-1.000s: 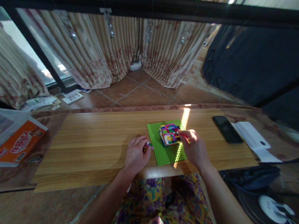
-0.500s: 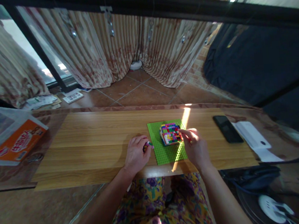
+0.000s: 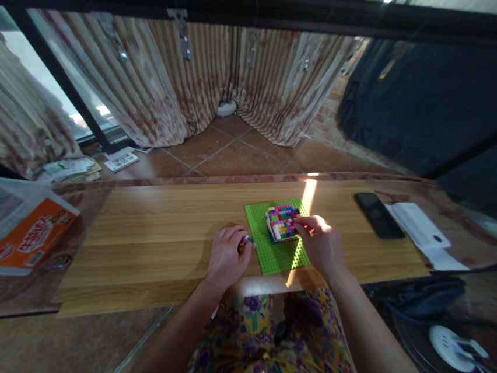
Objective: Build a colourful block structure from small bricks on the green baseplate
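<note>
A block of many-coloured toy bricks [image 3: 282, 221] stands on a green studded baseplate [image 3: 270, 260]. My right hand [image 3: 324, 241] reaches in from the right, thumb and fingertips closed at the right side of the brick block; whether a small brick is between them is hidden. Just left of the baseplate, my left hand [image 3: 229, 254] rests on the table, curled around several small loose bricks [image 3: 246, 243] in dark, pink, green and white, which peek out by the thumb.
On the wooden table [image 3: 156, 236], a black phone [image 3: 378, 215] lies to the right beside a white box [image 3: 421, 225]. A clear plastic tub with an orange label [image 3: 33, 235] stands at the left. A white power strip [image 3: 453, 347] is below, at lower right.
My right hand has shifted slightly left, its fingertips moving further over the right edge of the brick block. My left hand stays where it was, still curled around the loose bricks.
</note>
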Motion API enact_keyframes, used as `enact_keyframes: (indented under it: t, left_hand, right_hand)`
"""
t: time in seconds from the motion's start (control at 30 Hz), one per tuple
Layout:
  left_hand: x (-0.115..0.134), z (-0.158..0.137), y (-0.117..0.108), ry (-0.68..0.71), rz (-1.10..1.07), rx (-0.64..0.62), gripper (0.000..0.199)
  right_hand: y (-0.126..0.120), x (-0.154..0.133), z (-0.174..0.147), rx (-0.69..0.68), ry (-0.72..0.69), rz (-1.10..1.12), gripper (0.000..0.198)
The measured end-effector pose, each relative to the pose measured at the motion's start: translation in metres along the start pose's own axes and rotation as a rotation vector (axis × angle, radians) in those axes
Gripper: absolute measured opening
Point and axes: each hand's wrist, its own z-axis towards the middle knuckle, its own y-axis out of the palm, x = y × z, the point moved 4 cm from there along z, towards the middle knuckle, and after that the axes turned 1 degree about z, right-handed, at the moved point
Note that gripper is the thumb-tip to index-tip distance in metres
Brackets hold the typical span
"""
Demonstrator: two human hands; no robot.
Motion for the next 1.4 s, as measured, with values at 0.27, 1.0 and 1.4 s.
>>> enact_keyframes:
  t: [0.27,1.0,1.4]
  left_hand:
    - [-0.001,0.0,0.001,-0.006,-0.007,-0.002,0.013]
    - [0.0,0.0,0.001,-0.003,0.016,-0.013,0.015]
    - [-0.001,-0.001,0.002,0.019,0.012,-0.002,0.018]
  right_hand:
    - [0.002,-0.001,-0.002,0.033,0.043,0.028,0.027]
    - [0.011,0.017,0.006,-0.089,0.323,0.485,0.029]
    - [-0.002,-0.024,-0.024,0.128,0.211,0.268,0.023]
